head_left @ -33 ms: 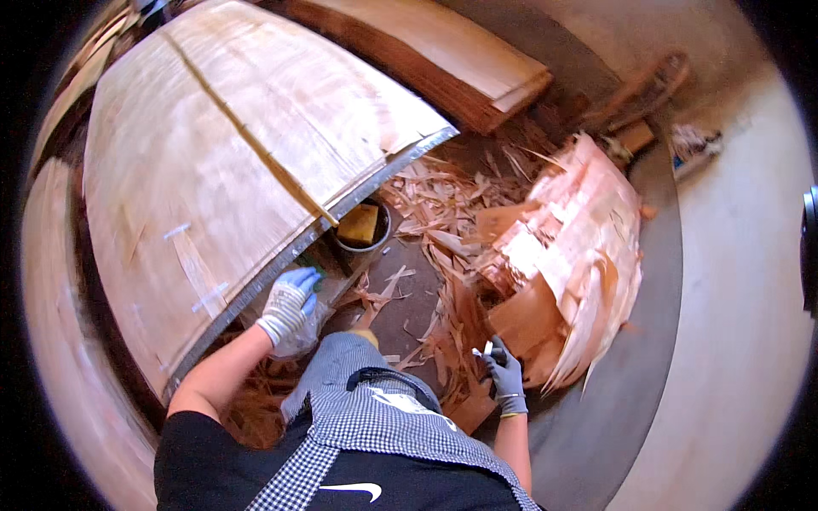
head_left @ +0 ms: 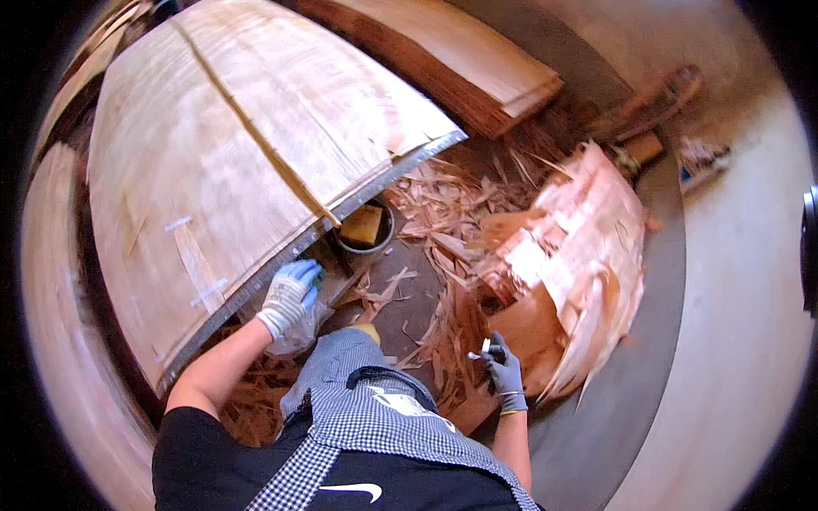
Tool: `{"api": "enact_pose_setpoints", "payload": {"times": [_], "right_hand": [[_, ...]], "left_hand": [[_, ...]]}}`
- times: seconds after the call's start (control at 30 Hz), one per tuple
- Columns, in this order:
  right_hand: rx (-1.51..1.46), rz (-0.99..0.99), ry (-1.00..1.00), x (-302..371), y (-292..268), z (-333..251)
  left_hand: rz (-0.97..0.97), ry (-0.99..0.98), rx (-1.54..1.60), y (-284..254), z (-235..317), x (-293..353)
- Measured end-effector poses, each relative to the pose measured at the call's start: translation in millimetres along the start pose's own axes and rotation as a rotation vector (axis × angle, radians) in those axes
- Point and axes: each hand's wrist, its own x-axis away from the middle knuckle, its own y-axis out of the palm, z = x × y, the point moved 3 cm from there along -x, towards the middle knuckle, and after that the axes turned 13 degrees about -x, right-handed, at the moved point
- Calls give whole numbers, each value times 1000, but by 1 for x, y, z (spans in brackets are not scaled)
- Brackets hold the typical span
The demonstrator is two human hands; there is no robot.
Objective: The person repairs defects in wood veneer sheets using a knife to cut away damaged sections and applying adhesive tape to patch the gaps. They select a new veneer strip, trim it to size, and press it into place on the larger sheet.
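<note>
At the front edge of a wide pale wood veneer sheet (head_left: 281,111), my left hand (head_left: 292,298) wears a white and light-blue glove. Its fingers are bent together near a small green thing (head_left: 319,275), and I cannot make out what they grip. A clear plastic bag (head_left: 302,335) hangs just below this hand. Lower right, my right hand (head_left: 504,372) in a grey glove is closed round a small white object (head_left: 485,347) with a thin end sticking out. A long brown strip (head_left: 247,128) runs across the sheet to its edge.
Under the table edge stands a round container (head_left: 388,230) with a yellow block (head_left: 361,225) in it. Torn veneer scraps (head_left: 443,204) litter the floor. To the right rises a big heap of broken veneer (head_left: 588,272). Behind lies a stack of brown sheets (head_left: 460,51).
The whole view has shifted slightly, with the table and heap now a little further right. A bit more of the green thing shows at my left fingertips. My right hand keeps the white object.
</note>
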Motion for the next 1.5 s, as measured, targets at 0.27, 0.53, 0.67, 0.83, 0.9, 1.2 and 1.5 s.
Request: {"api": "enact_pose_setpoints", "payload": {"times": [0.27, 0.53, 0.67, 0.83, 0.9, 1.2, 1.5], "right_hand": [[86, -463, -32, -185, 70, -62], [320, -769, -103, -308, 186, -112], [561, -1054, -363, -365, 279, -109], [471, -1447, 223, -339, 402, -132], [859, -1513, -85, -384, 415, -95], [1157, -1525, -647, -414, 411, -84], [1319, -1324, -664, -488, 380, -111]], "left_hand": [[27, -226, -306, 57, -22, -128], [51, -464, -361, 45, -60, -108], [189, -676, -359, 44, -46, -121], [146, -1071, -384, 56, -19, -121], [145, -1113, -407, 60, -10, -138], [-78, -814, -250, 122, 11, -228], [3, -1109, -370, 76, -29, -168]]}}
